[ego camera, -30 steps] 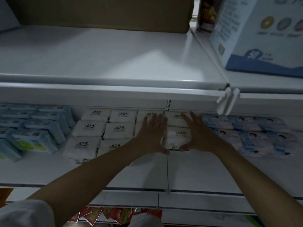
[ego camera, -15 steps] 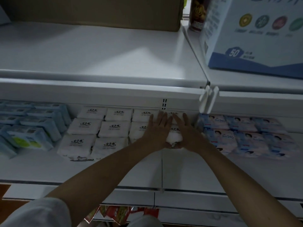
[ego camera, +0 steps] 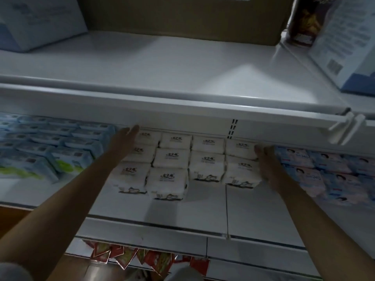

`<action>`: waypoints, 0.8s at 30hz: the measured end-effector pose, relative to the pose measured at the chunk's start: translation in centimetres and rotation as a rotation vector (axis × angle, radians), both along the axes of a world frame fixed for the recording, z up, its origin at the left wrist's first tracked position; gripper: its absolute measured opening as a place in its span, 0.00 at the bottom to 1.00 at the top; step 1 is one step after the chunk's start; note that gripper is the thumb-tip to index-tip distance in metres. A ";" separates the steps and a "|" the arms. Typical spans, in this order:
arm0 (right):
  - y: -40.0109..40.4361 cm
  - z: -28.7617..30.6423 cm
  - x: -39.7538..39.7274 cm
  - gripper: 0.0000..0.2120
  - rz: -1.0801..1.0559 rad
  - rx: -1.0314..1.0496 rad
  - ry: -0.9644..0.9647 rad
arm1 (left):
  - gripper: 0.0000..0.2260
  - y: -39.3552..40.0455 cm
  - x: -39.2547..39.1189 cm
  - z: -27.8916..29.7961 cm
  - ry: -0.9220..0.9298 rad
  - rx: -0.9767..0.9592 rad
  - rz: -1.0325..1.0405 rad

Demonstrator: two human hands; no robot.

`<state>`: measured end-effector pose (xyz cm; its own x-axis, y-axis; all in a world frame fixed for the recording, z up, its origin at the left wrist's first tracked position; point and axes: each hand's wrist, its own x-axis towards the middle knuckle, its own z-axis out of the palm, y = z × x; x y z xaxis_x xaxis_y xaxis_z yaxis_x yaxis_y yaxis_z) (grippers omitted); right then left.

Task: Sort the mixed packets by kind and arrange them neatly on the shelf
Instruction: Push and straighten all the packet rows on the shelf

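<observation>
The middle shelf (ego camera: pixel 203 207) carries three groups of packets. White packets (ego camera: pixel 170 161) lie flat in the centre in four columns, long axes left to right, printed faces up. Blue-and-green packets (ego camera: pixel 60 145) sit at the left; blue-and-pink packets (ego camera: pixel 324 169) at the right. The left hand (ego camera: pixel 123 140) rests against the left edge of the white block, fingers straight. The right hand (ego camera: pixel 267 161) presses the right edge, fingers slightly curved. Cartons stand on the upper shelf (ego camera: pixel 162 67).
</observation>
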<state>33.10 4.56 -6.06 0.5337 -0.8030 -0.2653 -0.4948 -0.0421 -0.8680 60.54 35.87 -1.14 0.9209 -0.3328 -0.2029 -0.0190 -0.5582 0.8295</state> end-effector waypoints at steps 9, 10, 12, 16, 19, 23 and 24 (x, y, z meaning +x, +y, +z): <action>2.8 0.6 1.1 0.13 -0.300 0.340 -0.243 | 0.43 1.8 1.9 -1.8 0.423 -0.147 0.108; 4.1 2.0 1.4 0.12 -0.306 0.350 -0.266 | 0.42 1.9 2.3 -2.0 0.444 -0.163 0.083; 3.5 1.1 1.6 0.12 -0.300 0.388 -0.298 | 0.39 2.1 2.2 -1.8 0.504 -0.187 0.051; 3.3 0.4 1.7 0.20 -0.259 0.446 -0.314 | 0.24 2.2 2.1 -1.5 0.535 -0.278 0.025; 3.8 0.5 2.2 0.18 -0.267 0.455 -0.315 | 0.28 2.4 2.3 -1.6 0.566 -0.285 -0.016; 3.9 0.2 2.7 0.22 -0.262 0.439 -0.326 | 0.26 2.4 2.3 -1.5 0.540 -0.285 0.002; 3.9 0.2 2.7 0.23 -0.259 0.445 -0.317 | 0.23 2.3 2.2 -1.3 0.542 -0.291 -0.002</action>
